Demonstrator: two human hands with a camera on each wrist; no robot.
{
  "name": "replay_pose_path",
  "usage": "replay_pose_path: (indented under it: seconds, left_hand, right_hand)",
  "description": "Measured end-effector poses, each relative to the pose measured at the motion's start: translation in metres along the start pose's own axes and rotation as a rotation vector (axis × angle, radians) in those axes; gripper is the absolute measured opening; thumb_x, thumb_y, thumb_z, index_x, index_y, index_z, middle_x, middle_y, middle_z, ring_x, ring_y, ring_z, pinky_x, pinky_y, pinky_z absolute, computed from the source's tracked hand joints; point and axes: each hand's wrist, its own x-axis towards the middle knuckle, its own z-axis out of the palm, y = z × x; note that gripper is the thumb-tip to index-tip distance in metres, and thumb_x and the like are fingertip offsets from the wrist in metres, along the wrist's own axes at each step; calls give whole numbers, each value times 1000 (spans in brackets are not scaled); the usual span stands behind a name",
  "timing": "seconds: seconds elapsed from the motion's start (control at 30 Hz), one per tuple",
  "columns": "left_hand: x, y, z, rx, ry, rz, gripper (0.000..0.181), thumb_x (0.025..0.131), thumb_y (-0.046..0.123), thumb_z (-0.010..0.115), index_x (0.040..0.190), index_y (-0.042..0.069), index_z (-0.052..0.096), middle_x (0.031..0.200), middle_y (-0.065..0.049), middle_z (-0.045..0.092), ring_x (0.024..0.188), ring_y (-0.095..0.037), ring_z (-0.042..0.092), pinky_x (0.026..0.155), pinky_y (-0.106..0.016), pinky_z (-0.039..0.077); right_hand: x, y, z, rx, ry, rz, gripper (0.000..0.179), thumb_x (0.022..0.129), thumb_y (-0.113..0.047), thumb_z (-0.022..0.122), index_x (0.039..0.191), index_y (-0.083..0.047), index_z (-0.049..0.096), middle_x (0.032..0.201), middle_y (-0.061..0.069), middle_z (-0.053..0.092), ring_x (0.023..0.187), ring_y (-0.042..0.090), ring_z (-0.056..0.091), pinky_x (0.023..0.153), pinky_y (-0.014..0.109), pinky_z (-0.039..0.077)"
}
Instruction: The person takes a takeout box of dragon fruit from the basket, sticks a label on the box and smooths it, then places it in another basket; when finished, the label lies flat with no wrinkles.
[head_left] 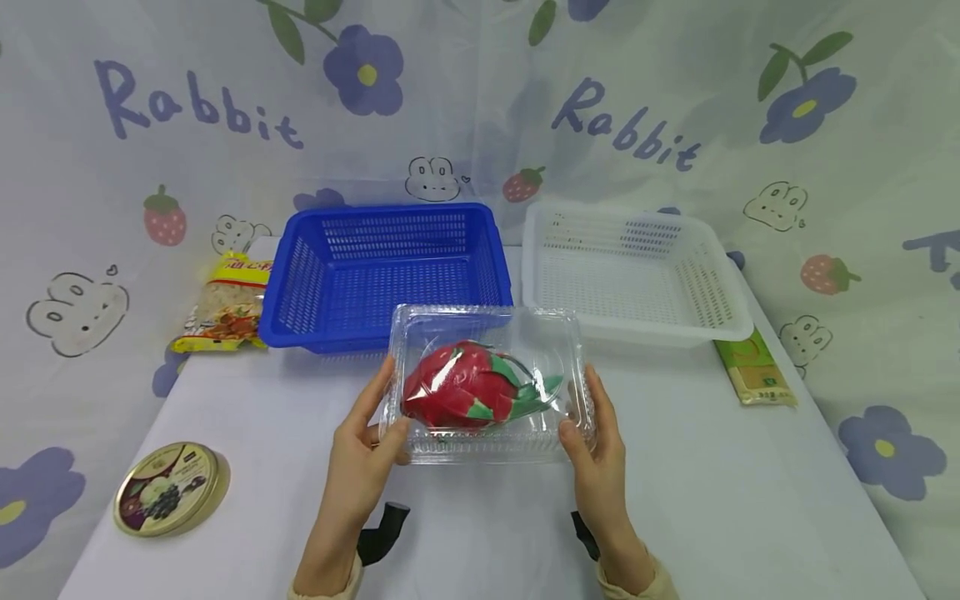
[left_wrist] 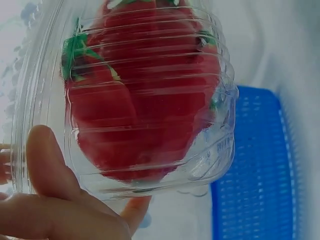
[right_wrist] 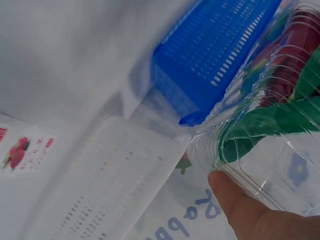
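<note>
Both hands hold a clear plastic clamshell box [head_left: 487, 448] up in front of the baskets, one at each end. Inside it lies a red dragon fruit [head_left: 461, 387] with green scales, its leafy tip toward the right. The left hand [head_left: 365, 450] grips the box's left end, thumb at the front. At the opposite end the right hand [head_left: 600, 458] has its thumb on the near corner and fingers along the side. Through the ribbed wall the dragon fruit [left_wrist: 145, 100] fills much of the left wrist view. The box's lid looks closed.
Behind the box stand a blue basket [head_left: 390, 279] and, to its right, a white basket [head_left: 622, 279]. A yellow food bag [head_left: 228, 308] leans by the blue one. A round tin [head_left: 165, 492] sits front left, a green packet [head_left: 753, 367] at right. A printed curtain [head_left: 480, 100] hangs behind.
</note>
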Motion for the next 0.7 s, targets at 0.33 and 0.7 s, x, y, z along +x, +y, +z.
replay_pose_path:
  seconds: [0.33,0.7]
  left_hand:
    - [-16,-27,0,-54,19,-189,70,92,-4,50,153,24,31,159,-13,24,48,-5,45,49,-18,41]
    - [-22,-49,-5,-46,-30,-221,68,93,-1,53,153,22,29,158,-18,26,49,-5,41,45,-17,32]
  right_hand:
    - [-20,18,3,20,-14,113,65,91,-3,57,150,-11,32,158,11,27,149,32,15,113,68,16]
    - [-34,32,4,8,-28,166,66,88,-2,62,148,-7,34,157,15,27,149,32,13,115,67,8]
